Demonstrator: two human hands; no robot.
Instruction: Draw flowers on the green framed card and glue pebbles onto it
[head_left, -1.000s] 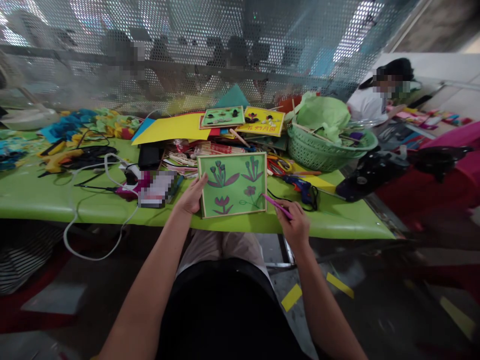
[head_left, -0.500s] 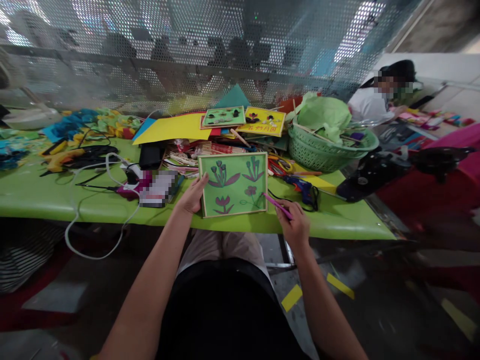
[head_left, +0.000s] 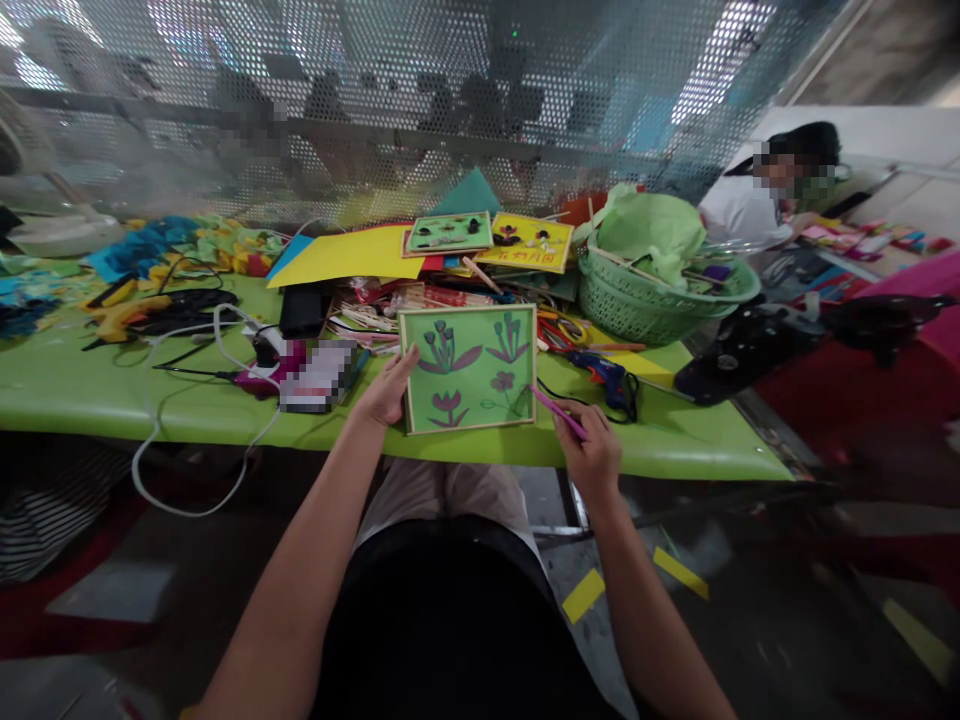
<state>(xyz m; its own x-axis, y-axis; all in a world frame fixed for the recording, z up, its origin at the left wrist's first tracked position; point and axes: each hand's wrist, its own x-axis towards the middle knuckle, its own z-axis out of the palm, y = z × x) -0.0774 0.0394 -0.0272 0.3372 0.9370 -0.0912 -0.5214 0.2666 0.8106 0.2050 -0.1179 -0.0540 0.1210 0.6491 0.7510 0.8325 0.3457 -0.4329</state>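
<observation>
A green picture [head_left: 472,385] of several purple and dark flowers, edged with a pale frame, is propped up at the table's front edge. My left hand [head_left: 388,390] grips its left side, thumb on the front. My right hand [head_left: 591,440] is closed around a pink pen [head_left: 561,412], whose tip is by the picture's right edge, near the lower right flower. Whether the tip touches the frame I cannot tell. Just beyond my right hand a blue glue gun [head_left: 606,375] lies on the green table [head_left: 690,435].
Behind the picture are sticks, scissors and coloured card [head_left: 345,258]. A green basket [head_left: 637,300] stands at right, near a black cap [head_left: 720,350]. At left are a phone [head_left: 319,375], a white cable [head_left: 154,420] and yellow-handled tool [head_left: 131,318]. Another person [head_left: 742,210] sits far right.
Almost nothing differs. Both hands keep their hold on the picture and the pen, and the view has shifted very slightly.
</observation>
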